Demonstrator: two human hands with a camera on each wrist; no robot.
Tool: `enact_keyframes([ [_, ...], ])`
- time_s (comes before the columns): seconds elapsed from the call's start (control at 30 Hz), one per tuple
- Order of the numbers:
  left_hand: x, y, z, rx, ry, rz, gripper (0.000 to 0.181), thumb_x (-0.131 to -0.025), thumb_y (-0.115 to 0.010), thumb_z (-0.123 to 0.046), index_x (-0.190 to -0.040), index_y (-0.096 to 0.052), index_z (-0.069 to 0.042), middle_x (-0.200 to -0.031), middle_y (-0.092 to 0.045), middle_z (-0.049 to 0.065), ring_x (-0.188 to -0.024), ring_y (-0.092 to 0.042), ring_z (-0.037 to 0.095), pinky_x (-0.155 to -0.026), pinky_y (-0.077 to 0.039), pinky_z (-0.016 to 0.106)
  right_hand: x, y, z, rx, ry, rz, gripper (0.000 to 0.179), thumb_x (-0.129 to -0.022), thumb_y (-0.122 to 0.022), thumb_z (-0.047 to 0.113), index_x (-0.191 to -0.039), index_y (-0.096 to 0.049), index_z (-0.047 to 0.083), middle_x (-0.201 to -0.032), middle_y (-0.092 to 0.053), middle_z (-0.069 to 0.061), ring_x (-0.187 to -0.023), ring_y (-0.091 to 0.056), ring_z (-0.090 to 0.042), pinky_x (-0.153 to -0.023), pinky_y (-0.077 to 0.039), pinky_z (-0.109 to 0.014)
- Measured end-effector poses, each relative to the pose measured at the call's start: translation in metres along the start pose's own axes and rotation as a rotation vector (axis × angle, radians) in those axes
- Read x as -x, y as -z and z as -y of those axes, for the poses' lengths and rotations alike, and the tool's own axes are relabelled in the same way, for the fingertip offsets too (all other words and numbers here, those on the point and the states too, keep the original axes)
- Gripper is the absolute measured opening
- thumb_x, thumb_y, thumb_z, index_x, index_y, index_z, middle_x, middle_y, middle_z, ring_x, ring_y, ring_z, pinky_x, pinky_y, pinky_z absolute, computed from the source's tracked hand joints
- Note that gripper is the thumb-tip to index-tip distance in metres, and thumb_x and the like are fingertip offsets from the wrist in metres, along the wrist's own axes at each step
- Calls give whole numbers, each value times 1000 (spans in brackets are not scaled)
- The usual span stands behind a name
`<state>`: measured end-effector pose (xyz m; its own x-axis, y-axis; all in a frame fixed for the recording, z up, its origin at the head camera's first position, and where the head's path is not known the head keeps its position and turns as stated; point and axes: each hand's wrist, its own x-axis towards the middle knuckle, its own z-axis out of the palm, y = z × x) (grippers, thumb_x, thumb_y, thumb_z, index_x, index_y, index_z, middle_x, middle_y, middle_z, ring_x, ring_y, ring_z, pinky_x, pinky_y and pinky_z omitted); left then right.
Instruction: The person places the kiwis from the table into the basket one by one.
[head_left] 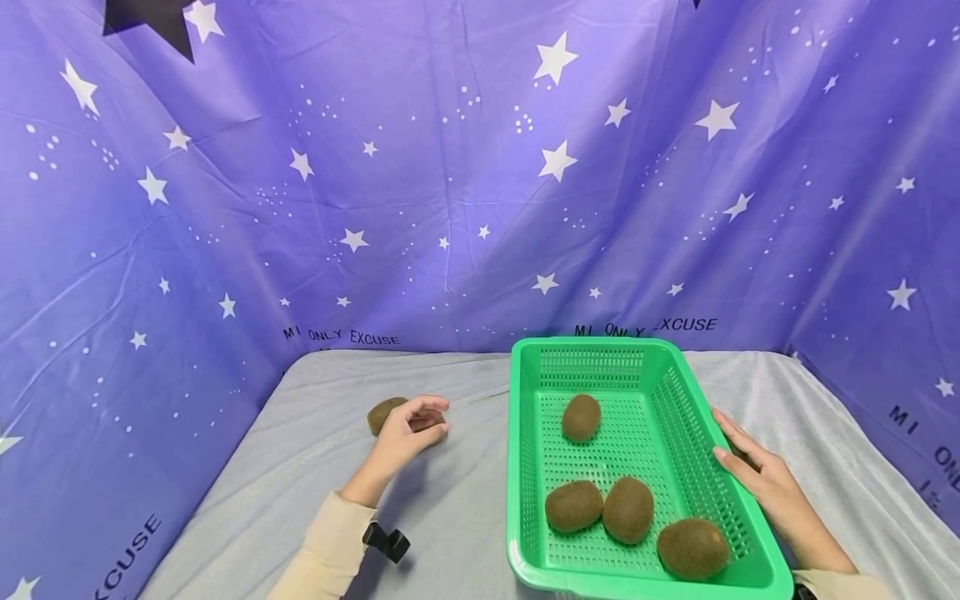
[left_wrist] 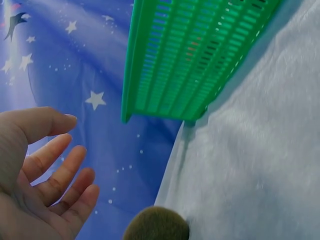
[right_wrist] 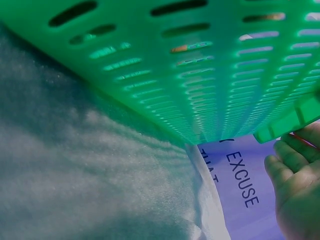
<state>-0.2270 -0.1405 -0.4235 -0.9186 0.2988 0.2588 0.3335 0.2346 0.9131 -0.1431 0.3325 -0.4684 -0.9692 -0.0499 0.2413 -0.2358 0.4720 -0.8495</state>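
My left hand (head_left: 408, 429) is held over the cloth with fingers loosely bent. The left wrist view shows nothing between its thumb and fingers. A brown kiwi (head_left: 385, 415) lies at its far left side, and another kiwi (head_left: 427, 423) shows partly behind the fingers. One kiwi (left_wrist: 157, 225) appears at the bottom of the left wrist view. My right hand (head_left: 772, 487) grips the right rim of a green plastic basket (head_left: 517, 467), thumb at the rim's edge. Several kiwis (head_left: 628, 510) lie inside it, most toward the near end.
A pale grey cloth (head_left: 465, 500) covers the table under the basket. Purple curtains (head_left: 450, 167) with white stars and printed words hang at the back and on both sides. A black clip-like piece (head_left: 386, 542) sits at my left wrist.
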Motion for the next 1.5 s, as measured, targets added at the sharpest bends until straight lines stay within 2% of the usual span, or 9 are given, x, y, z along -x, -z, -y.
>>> enact_keyframes([
  [0.13,-1,5,5,3,6,-15,31,-82,-65,6,-112,-59,11,-110,-61,25,-106,-54,47,-94,-43,52,1,-1,-1,-1,3,0,54,-101,-43,16,-150,-22,11,-147,-19,27,-124,-19,20,-90,-24,1],
  [0.47,-3,11,16,-7,44,-26,32,-83,-65,5,-113,-59,11,-114,-59,29,-107,-54,44,-96,-42,52,0,1,1,-1,-7,4,53,-101,-42,18,-151,-22,13,-148,-18,26,-124,-18,20,-90,-23,1],
  [0.73,-4,15,22,-8,66,-37,30,-83,-65,4,-112,-60,9,-113,-59,26,-107,-53,42,-94,-43,49,1,0,1,-1,-23,11,54,-102,-42,20,-151,-21,14,-149,-17,25,-124,-18,21,-89,-23,2],
  [0.97,-6,21,31,-23,78,-67,31,-83,-65,5,-113,-59,11,-114,-58,28,-108,-53,43,-94,-44,46,1,-1,2,-5,-20,10,54,-102,-42,19,-151,-21,14,-149,-16,25,-124,-17,20,-90,-23,2],
  [1.27,-6,23,36,-47,81,-100,30,-83,-66,3,-112,-60,9,-113,-60,25,-106,-54,43,-89,-48,34,1,0,3,-6,-13,2,53,-102,-41,19,-151,-22,13,-148,-18,26,-124,-19,20,-90,-24,1],
  [1.5,-6,26,40,-65,86,-118,29,-84,-66,3,-111,-61,9,-113,-60,26,-106,-54,39,-94,-45,46,1,0,3,-3,-31,12,54,-102,-41,20,-151,-21,16,-149,-16,25,-123,-18,20,-89,-24,1],
])
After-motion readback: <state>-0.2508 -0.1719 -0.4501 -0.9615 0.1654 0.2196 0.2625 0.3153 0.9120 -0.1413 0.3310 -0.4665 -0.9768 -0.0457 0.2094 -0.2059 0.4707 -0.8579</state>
